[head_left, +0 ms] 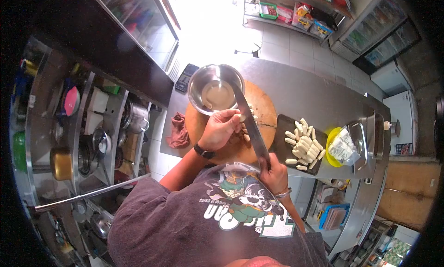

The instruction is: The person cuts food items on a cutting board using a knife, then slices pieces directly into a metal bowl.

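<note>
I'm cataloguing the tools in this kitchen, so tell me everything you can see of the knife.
The knife has a long, broad blade that looks like dull grey metal. The right hand grips its handle, which is mostly hidden. It slants over the round wooden board, its far end overlapping the metal bowl in view; whether they touch is unclear. The left hand is close beside the blade.

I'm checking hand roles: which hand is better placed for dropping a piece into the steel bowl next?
Probably the left hand: it is beside the near rim of the steel bowl and seems to pinch a pale piece. The right hand is farther away, gripping the knife.
</note>
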`<state>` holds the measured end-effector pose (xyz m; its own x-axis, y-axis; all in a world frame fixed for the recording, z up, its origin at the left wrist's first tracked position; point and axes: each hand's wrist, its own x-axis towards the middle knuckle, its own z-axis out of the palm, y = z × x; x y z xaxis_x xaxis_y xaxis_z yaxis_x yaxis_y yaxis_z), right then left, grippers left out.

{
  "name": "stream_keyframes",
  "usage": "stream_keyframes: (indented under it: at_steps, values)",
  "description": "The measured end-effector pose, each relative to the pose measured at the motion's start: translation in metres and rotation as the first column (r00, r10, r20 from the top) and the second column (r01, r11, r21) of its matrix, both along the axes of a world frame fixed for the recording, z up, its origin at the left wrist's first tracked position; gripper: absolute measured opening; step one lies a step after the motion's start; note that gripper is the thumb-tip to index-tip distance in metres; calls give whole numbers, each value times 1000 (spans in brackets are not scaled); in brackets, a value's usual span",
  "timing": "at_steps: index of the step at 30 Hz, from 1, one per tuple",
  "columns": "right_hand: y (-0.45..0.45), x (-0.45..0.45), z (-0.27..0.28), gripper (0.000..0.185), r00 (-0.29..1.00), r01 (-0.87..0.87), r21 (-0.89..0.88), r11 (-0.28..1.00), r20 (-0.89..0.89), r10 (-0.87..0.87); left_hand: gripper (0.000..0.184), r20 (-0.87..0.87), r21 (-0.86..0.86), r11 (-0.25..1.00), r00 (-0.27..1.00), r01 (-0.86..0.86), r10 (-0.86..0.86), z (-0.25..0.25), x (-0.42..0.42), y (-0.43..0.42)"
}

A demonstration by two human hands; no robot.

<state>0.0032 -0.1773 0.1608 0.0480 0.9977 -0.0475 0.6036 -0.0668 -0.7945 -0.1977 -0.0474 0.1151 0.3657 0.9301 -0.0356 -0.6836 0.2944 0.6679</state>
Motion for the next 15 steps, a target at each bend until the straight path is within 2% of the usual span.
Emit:
stream_keyframes:
  at_steps: [3,10,12,14,15]
  values:
    - [2,-1,0,18,1000,-13,9,1000,10,12,18,-56,1,996,995,89,-89,2,-1,-3]
    - [5,-1,0,18,1000,-23,4,1000,-5,23,18,-83,-3,988,985,152,-152,6,3,-6]
    - [6,-3,0,18,1000,-27,-3,1000,6,27,19,-193,-20,994,975,111,-113,6,1,-5]
    - [6,-5,-1,20,998,54,26,998,-43,-53,22,-234,-35,998,970,61,-68,-1,-12,2]
    - [5,-5,-2,21,994,99,2,995,-37,-99,22,-332,71,995,939,-70,90,16,-10,11]
